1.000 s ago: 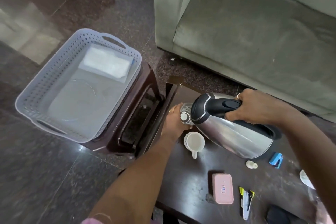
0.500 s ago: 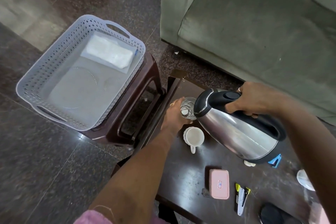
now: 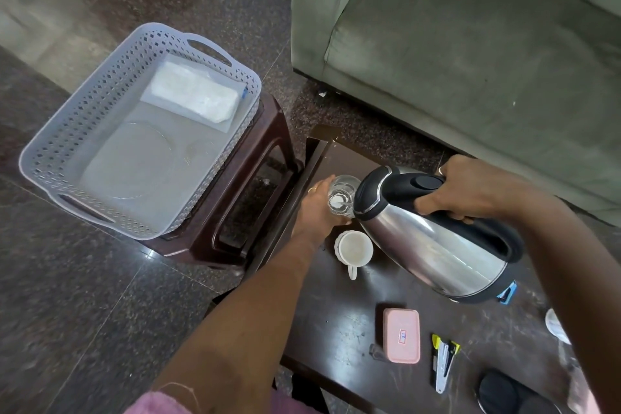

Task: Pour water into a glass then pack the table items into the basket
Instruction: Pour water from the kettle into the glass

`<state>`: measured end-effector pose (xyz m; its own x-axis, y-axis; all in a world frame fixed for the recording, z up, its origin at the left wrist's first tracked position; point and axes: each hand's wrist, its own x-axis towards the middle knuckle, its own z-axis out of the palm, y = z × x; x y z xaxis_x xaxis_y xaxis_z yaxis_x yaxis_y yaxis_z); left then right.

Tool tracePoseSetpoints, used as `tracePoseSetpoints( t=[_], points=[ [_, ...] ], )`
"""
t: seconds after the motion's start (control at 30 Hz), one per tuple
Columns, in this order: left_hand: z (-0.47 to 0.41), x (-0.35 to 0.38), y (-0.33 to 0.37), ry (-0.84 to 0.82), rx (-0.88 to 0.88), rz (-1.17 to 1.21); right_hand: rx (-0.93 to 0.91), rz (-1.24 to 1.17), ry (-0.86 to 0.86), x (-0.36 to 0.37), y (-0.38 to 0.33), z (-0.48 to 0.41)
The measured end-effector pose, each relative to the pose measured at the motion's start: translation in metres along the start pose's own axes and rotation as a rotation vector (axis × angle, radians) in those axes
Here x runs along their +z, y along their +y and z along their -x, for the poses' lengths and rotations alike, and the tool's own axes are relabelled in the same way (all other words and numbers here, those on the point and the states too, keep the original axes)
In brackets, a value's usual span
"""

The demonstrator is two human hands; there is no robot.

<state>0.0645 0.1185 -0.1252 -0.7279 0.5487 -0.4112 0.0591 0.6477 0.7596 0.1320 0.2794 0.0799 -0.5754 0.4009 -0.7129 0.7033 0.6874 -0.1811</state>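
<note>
On the dark bench (image 3: 339,329), the left hand (image 3: 317,208) has its fingers wrapped around 1 glass (image 3: 342,194). The right hand (image 3: 470,188) grips 1 steel kettle (image 3: 433,245), tilted with its spout over the glass. Near them stand 1 white cup (image 3: 353,249) and 1 pink case (image 3: 402,335). 1 grey basket (image 3: 100,94) sits far left on a stool (image 3: 255,158).

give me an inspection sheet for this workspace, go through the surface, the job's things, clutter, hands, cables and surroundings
Surface: dark brown table, scuffed, dusty.
Job's things: steel kettle tilted, spout over the clear glass; grey basket on a brown stool, holding a white packet and a clear plate.
Clutter: white cup, pink case, stapler, blue clip, black item.
Hands: left hand steadies the glass; right hand grips the kettle handle.
Cables: nothing seen.
Surroundings: grey-green sofa, dark stone floor.
</note>
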Motion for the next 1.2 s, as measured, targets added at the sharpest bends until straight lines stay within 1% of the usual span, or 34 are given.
tracePoseSetpoints(
  t=[0.5,1.2],
  points=[
    [-0.0009,0.0020,-0.0008,0.002,-0.019,0.002,-0.006,-0.029,-0.006,0.0030,-0.0019,0.0018],
    [0.0038,-0.0021,0.0031,-0.011,-0.040,0.040,-0.014,0.005,-0.027,0.0027,-0.0051,0.0029]
  ],
)
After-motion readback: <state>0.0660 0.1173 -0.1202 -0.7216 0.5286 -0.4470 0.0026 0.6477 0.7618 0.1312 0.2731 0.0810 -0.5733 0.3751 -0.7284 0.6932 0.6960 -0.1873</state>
